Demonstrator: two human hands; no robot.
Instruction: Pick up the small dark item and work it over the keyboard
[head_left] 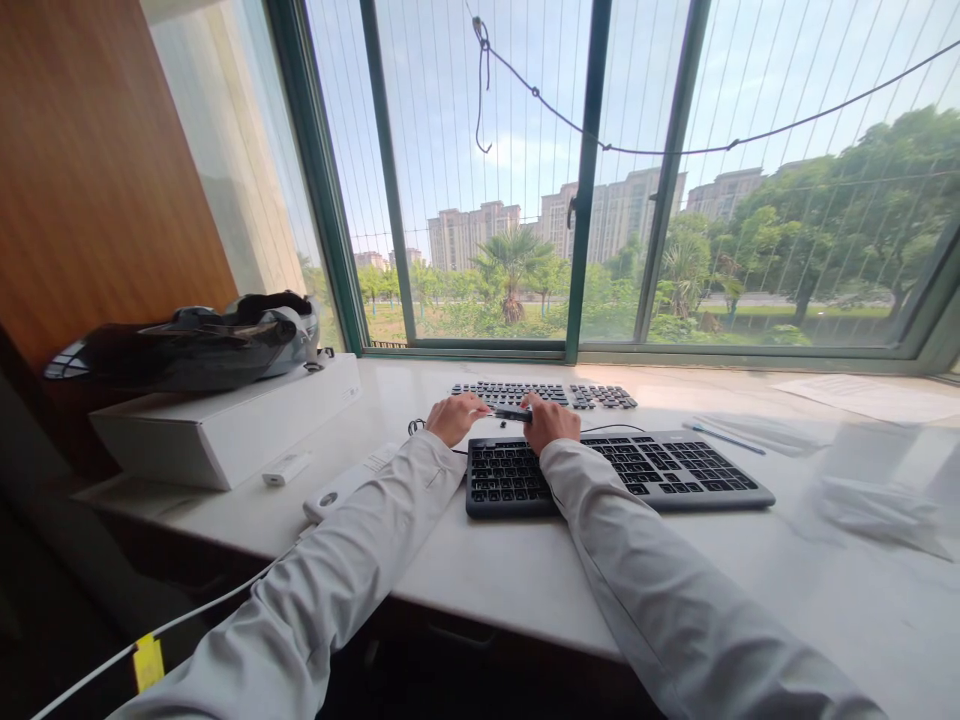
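- A wide window (600, 180) with green frames filled the background, showing trees and tall buildings beyond; a wood-panelled wall (90, 170) stood to the left.
- A pale worktop (487, 570) ran below the window sill and carried everything.
- A white box (225, 425) sat at the left of the worktop with a dark helmet (195, 345) on top of it.
- A dark keyboard (615, 470) lay in front of the person, and a second keyboard (544, 396) lay behind it, nearer the window.
- Sheets of paper (870, 398) and a pen (724, 437) lay to the right.
- A white remote (341, 490) lay just left of the near keyboard, beside a small white stick (286, 468).
- The left hand (455, 418) and the right hand (551, 422) met between the two keyboards, above the near keyboard's far edge.
- The fingers of both hands were closed on a small dark object (512, 412), one hand at each end; what it was could not be told.
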